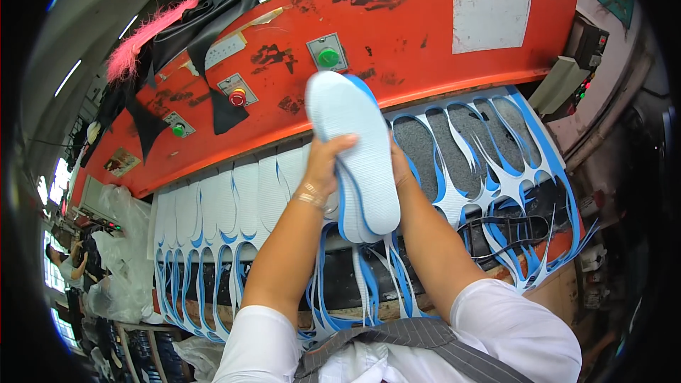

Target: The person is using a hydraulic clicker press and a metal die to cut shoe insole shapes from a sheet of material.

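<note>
A small stack of white insoles with blue undersides (365,149) is held up in front of me, above the bench. My left hand (330,159) grips the stack's left edge, its thumb lying across the top insole. On the other edge my right hand (401,161) is closed round the stack, its fingers mostly hidden behind it. Beneath lies a white-and-blue foam sheet (454,207) with sole-shaped holes cut through it. Cut sole shapes (245,202) sit side by side to the left. A black metal cutting die (505,235) rests on the scraps right of my right forearm.
Behind the bench rises a red machine (411,32) with green buttons (328,57) and a red button (237,97). Black material (213,25) drapes over its top left. Clear plastic bags (117,241) hang at the left. Another person (71,266) is farther left.
</note>
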A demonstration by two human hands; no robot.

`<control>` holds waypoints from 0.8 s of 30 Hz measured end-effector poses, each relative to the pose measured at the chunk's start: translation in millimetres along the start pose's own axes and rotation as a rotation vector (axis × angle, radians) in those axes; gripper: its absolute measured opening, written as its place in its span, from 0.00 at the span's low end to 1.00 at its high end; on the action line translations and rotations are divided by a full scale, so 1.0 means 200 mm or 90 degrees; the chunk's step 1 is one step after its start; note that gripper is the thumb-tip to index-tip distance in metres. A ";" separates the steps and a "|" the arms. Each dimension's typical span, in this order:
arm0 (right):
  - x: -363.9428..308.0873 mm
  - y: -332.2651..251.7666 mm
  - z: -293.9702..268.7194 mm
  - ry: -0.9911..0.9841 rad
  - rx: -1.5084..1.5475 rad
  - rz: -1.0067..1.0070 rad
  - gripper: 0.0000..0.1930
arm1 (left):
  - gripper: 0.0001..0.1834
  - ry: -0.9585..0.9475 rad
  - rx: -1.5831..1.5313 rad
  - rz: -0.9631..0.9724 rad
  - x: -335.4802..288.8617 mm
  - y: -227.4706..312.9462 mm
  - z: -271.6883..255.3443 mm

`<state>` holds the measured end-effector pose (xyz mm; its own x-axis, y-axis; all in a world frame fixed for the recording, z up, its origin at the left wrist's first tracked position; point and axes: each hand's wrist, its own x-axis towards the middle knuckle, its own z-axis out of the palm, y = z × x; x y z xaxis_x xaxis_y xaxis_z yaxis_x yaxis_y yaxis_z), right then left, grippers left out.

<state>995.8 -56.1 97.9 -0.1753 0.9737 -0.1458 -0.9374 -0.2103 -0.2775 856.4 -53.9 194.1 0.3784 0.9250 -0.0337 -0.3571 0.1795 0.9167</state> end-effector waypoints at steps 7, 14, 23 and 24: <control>0.05 -0.03 -0.15 0.313 -0.801 -0.274 0.34 | 0.54 0.021 0.378 0.246 -0.44 0.72 -0.22; 0.08 0.22 0.13 0.360 -1.131 -0.201 0.35 | 0.54 -0.265 1.135 0.019 -0.51 0.46 -0.82; 0.24 0.37 0.24 0.159 -0.520 0.192 0.29 | 0.43 -0.812 1.244 0.318 -0.17 0.48 -0.74; 0.24 0.40 0.27 0.133 -0.468 0.224 0.31 | 0.44 -0.831 1.245 0.332 -0.12 0.46 -0.74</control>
<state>896.8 -20.6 119.1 -0.2936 0.8196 -0.4920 -0.3910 -0.5726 -0.7206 688.3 -9.3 219.7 0.9472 0.0398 -0.3181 0.0264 -0.9986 -0.0463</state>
